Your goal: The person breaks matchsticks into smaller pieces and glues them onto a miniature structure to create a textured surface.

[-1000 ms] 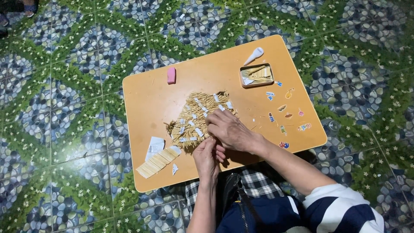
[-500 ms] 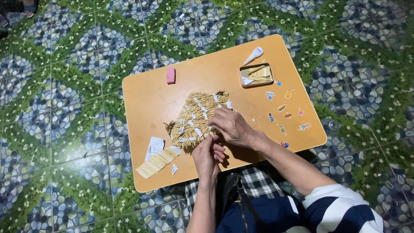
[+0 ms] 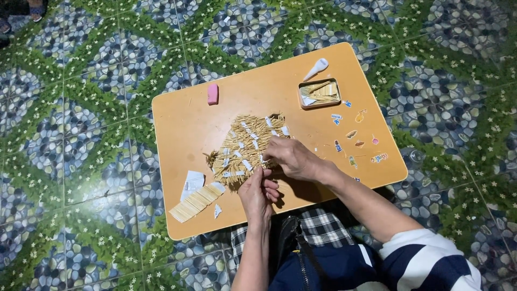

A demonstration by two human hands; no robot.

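- Both my hands meet at the lower right edge of a flat fan-shaped panel of thin wooden sticks [image 3: 247,148], which lies near the middle of the orange desk [image 3: 183,116].
- My left hand [image 3: 257,193] has its grip pinched on stick ends at the panel's near edge; my right hand [image 3: 292,157] presses down just beside it, fingers curled together on the sticks.
- Small white paper tabs dot the panel.
- Left of my hands lie a row of pale sticks [image 3: 195,201] and a white paper scrap [image 3: 193,180].
- Farther back sit a pink eraser [image 3: 212,94], a small tin of sticks [image 3: 320,93] and a white glue tube [image 3: 316,68].
- Patterned pebble tiles cover the floor [image 3: 81,134].
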